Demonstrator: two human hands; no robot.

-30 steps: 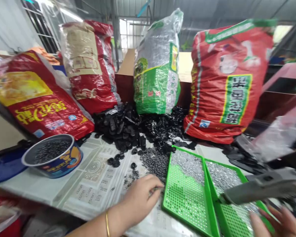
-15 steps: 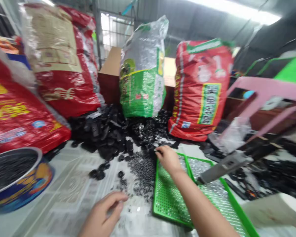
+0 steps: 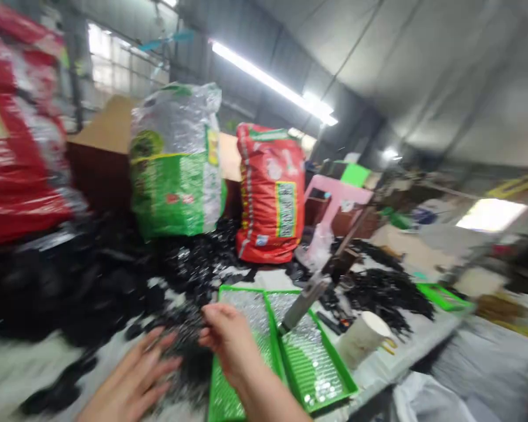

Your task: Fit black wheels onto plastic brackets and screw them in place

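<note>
The view is blurred by motion. My left hand [image 3: 134, 378] lies flat with fingers spread on the table, at the edge of a heap of small dark metal pieces [image 3: 189, 337]. My right hand [image 3: 226, 340] hovers over the left of two green perforated trays [image 3: 242, 351], fingers pinched together; whether it holds a piece is too blurred to tell. Both trays, the left one and the right tray [image 3: 317, 363], carry small shiny pieces. A grey lever handle [image 3: 305, 299] slants over the right tray.
A pile of black plastic parts [image 3: 92, 281] covers the table's left. Behind stand a green and silver sack [image 3: 173, 170], a red sack [image 3: 270, 193] and another red sack [image 3: 13, 146]. A white cup [image 3: 363, 340] sits right of the trays, a pink stool [image 3: 334, 196] beyond.
The camera has swung right and up, revealing the room and ceiling. My right hand pulled back from the far pile toward the near end of the left tray. My left hand spread flat.
</note>
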